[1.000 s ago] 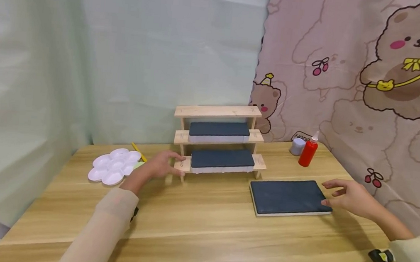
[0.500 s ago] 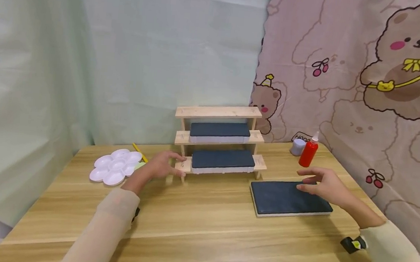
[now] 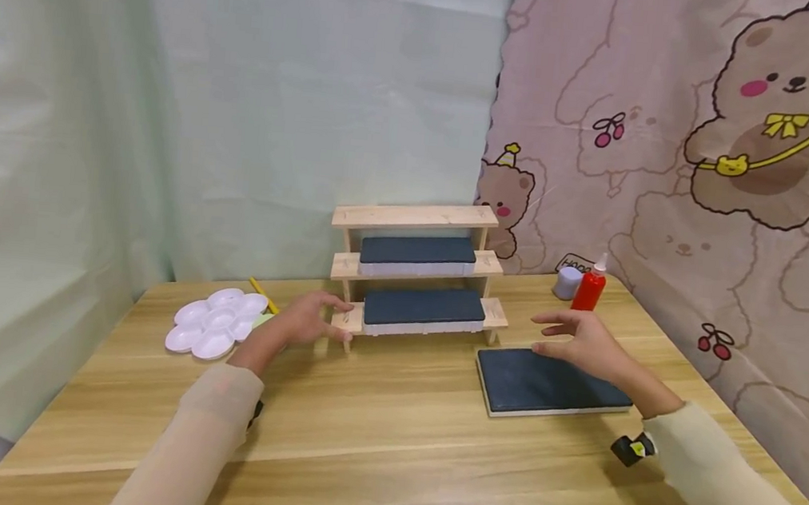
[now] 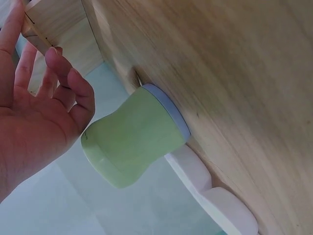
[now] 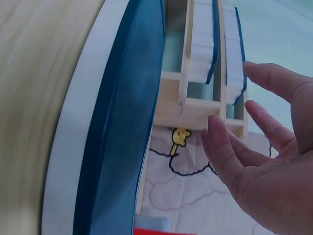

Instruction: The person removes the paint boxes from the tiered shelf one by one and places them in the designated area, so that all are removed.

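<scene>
A small three-step wooden display rack (image 3: 415, 217) stands at the back of the table. Long white cases with dark blue lids lie on its middle (image 3: 419, 249) and lowest (image 3: 424, 307) steps. My left hand (image 3: 305, 318) pinches the left end of the lowest step, thumb in front and fingers behind. On the table at right lies a larger flat white case with a dark blue lid (image 3: 516, 382). Above its far side hovers my right hand (image 3: 584, 344), fingers spread and holding nothing. In the right wrist view that hand (image 5: 269, 161) is apart from the case (image 5: 124, 122).
Left of the rack sit a white flower-shaped palette (image 3: 216, 320), a yellow stick (image 3: 263, 295) and a green container (image 4: 132, 139) with a lilac end, mostly hidden in the head view. A red bottle (image 3: 590, 291) and lilac jar (image 3: 568, 283) stand at back right.
My right hand has moved left, from beyond the flat case's right edge to over its far side. The left hand keeps its place at the rack.
</scene>
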### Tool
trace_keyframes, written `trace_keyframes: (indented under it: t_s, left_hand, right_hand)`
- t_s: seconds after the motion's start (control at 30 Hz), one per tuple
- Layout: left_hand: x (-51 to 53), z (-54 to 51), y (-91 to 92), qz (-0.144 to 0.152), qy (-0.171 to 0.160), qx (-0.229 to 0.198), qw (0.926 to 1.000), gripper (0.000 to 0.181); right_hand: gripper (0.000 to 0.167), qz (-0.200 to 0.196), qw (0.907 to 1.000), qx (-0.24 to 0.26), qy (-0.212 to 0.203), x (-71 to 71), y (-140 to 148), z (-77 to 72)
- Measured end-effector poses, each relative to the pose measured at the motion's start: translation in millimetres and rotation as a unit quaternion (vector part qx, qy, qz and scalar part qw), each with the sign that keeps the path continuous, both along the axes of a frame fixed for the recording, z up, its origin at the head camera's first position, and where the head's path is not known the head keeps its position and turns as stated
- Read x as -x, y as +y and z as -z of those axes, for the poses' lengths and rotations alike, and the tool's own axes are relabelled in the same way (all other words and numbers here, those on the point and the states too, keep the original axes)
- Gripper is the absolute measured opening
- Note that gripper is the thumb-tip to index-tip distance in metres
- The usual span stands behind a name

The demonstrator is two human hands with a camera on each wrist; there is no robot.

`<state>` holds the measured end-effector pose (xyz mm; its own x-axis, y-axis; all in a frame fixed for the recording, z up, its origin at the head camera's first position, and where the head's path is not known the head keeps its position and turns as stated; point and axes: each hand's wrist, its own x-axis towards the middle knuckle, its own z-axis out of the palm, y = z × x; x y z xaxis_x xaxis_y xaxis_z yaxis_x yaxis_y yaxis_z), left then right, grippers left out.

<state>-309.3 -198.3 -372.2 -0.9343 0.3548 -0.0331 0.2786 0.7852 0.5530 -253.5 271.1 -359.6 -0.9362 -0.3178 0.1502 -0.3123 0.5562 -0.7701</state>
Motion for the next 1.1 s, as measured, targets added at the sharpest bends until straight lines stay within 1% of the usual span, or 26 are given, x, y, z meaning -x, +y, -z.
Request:
trace_keyframes:
  t_s: [0.27,0.47,0.57,0.77,0.93,1.1]
  left_hand:
    - [0.6,-0.9,-0.6,-0.01,-0.015,-0.007,0.9998,0.059]
    - [0.2,-0.1,-0.5,-0.011,-0.014,-0.002,0.9998,0.059]
    - [0.7,0.2,-0.3,-0.01,-0.017,-0.001,0.9998,0.06]
    - [0.4,-1.7,-0.2,-0.01,-0.015,0.001,0.9998,0.059]
    - [-0.6,-2.6,0.9,-0.012,-0.015,0.003,0.9998,0.058]
    - [-2.8,-3.1,1.2,-0.021,-0.024,0.0,0.9995,0.059]
  right_hand:
    - [0.048,-0.014,0.9998,0.014,0.006,13.4,-21.1,0.6]
    - [0.046,-0.018,0.9996,0.019,0.011,21.9,-33.1,0.4]
    - [0.045,-0.018,0.9995,0.019,0.021,25.2,-38.0,-0.7]
    - [0.046,-0.017,0.9992,0.002,0.035,33.3,-47.4,-5.3]
    - [0.046,-0.014,0.9996,0.002,0.024,40.8,-54.7,-10.3]
    - [0.047,-0.008,0.9997,0.006,0.022,47.2,-61.0,-15.5]
